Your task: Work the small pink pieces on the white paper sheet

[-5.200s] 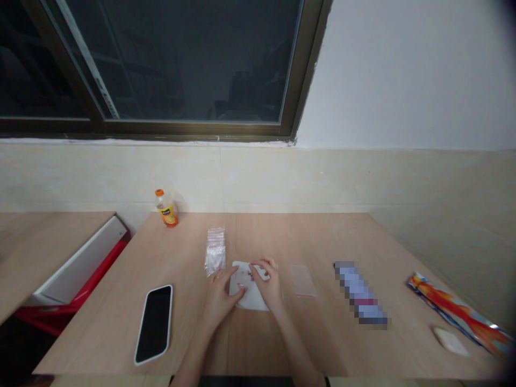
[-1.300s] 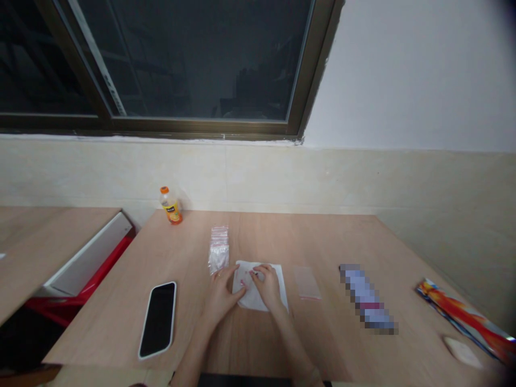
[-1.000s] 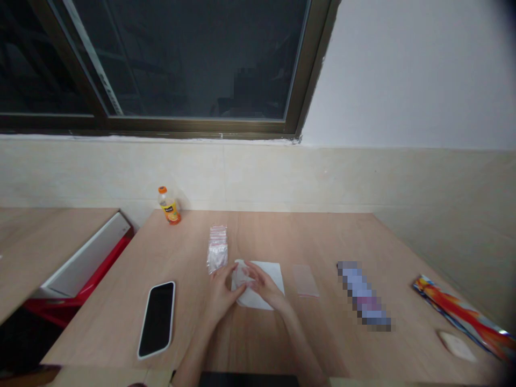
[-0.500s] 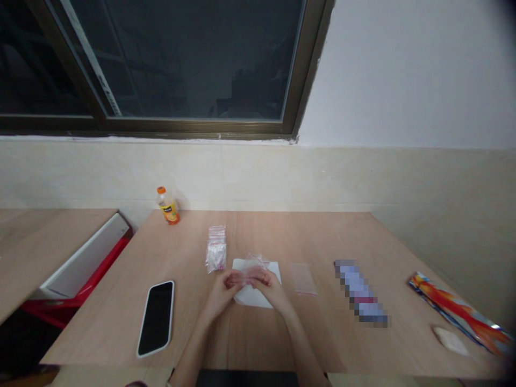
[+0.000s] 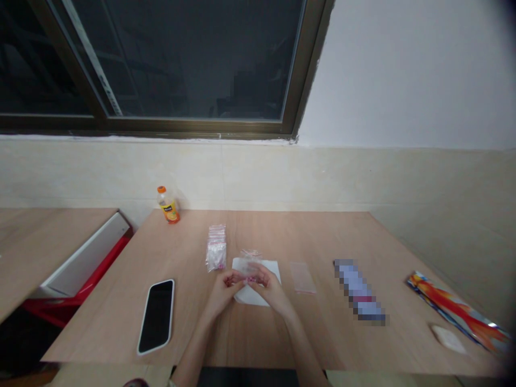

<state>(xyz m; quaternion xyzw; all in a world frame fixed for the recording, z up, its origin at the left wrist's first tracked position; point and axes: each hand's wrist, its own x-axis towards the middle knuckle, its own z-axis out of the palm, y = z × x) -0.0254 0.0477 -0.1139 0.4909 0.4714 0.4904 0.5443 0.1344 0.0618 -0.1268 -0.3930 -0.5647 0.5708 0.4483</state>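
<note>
Between my two hands is a small clear plastic bag [image 5: 250,255] with something pink at its lower end. My left hand [image 5: 226,289] pinches the bag from the left, thumb against curled fingers. From the right, my right hand [image 5: 268,282] grips the same bag, its thumb meeting the left one near the pink bit. Under the hands lies a white sheet of paper [image 5: 260,298]. A row of overlapping clear bags [image 5: 216,250] lies just beyond my left hand. To the right of the paper rests a flat clear bag [image 5: 303,278].
A phone [image 5: 156,317] lies at left, and an orange-capped juice bottle [image 5: 168,206] stands at the back. On the right are a pixelated object [image 5: 359,293], a shiny orange-red packet [image 5: 455,309] and a small whitish piece [image 5: 449,338]. A wall [image 5: 262,177] borders the table's back.
The bag's upper part has shifted slightly left, and the pink contents show more clearly between the thumbs. Both hands stay in nearly the same place.
</note>
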